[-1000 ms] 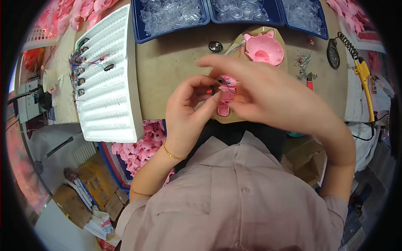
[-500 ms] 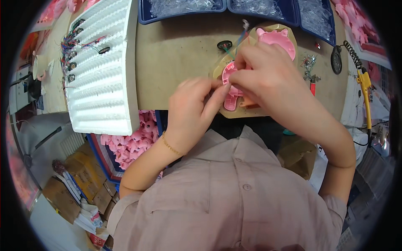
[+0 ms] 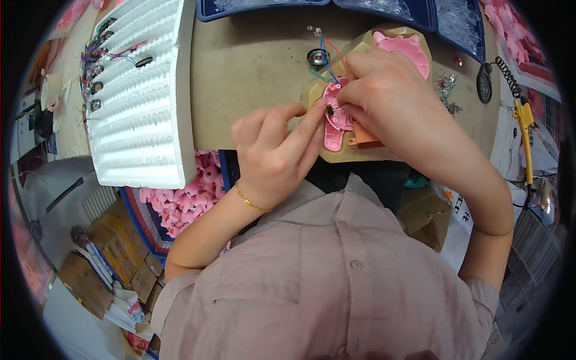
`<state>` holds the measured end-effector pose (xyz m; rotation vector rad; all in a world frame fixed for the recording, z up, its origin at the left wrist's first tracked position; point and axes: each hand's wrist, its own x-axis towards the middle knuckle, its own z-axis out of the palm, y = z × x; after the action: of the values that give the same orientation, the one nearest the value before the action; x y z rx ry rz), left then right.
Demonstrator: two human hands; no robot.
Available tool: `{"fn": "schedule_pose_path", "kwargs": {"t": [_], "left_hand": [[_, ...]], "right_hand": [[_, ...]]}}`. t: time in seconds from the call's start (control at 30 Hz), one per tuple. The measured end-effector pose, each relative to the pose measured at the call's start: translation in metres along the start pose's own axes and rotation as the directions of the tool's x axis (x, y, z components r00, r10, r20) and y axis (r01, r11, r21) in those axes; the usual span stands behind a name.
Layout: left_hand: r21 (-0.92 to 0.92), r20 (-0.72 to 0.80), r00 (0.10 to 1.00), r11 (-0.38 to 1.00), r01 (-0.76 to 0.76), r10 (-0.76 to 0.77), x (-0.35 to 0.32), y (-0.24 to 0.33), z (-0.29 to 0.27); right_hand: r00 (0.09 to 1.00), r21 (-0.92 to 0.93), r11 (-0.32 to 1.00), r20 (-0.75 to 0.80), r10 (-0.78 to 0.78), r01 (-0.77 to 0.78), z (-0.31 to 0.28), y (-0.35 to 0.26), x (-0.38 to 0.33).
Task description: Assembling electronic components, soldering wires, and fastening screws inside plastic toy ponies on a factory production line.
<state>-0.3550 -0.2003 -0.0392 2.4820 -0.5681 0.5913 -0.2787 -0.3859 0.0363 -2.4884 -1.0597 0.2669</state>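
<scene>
A pink plastic toy shell half [image 3: 333, 137] lies in a tan moulded holder [image 3: 414, 35], a small black part inside it. Stretched toward that part, the index finger of my left hand [image 3: 273, 144] touches the shell's left edge; the other fingers are curled. My right hand [image 3: 384, 90] bends over the shell with its fingertips pinched together at the inside; what they grip is hidden. Blue and red wires [image 3: 327, 57] rise from beside these fingers. An orange piece [image 3: 365, 138] sits under my right palm. A small round speaker [image 3: 316, 57] lies just beyond the holder.
A second pink shell [image 3: 408, 51] fills the holder's far side. Blue bins [image 3: 264, 11] of clear plastic parts line the back. At left stands a ridged white foam tray [image 3: 144, 108] with wired speakers. A yellow-handled tool [image 3: 523, 120] hangs at right. Pink parts [image 3: 180, 210] fill a crate below.
My left hand has gone from a thumb-and-finger pinch to a stretched index finger at the shell. My right hand has shifted slightly, and the black part and wires now show more.
</scene>
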Motion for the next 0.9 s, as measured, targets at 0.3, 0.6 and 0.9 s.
{"fn": "schedule_pose_path", "kwargs": {"t": [0.3,0.6,0.9], "left_hand": [[0.132,0.053,0.998,0.991,-0.033,0.026,-0.002,0.002,-0.001],[0.279,0.368,0.881,0.869,-0.409,0.296,0.019,0.013,-0.019],[-0.002,0.297,0.94,0.984,-0.176,0.169,0.016,-0.003,-0.022]], "right_hand": [[0.995,-0.052,0.999,-0.104,-0.007,0.002,0.006,0.008,0.01],[0.989,-0.15,0.986,0.139,-0.047,0.068,0.003,0.022,0.028],[0.937,0.406,0.894,-0.197,0.287,-0.189,-0.038,0.032,-0.016]]}}
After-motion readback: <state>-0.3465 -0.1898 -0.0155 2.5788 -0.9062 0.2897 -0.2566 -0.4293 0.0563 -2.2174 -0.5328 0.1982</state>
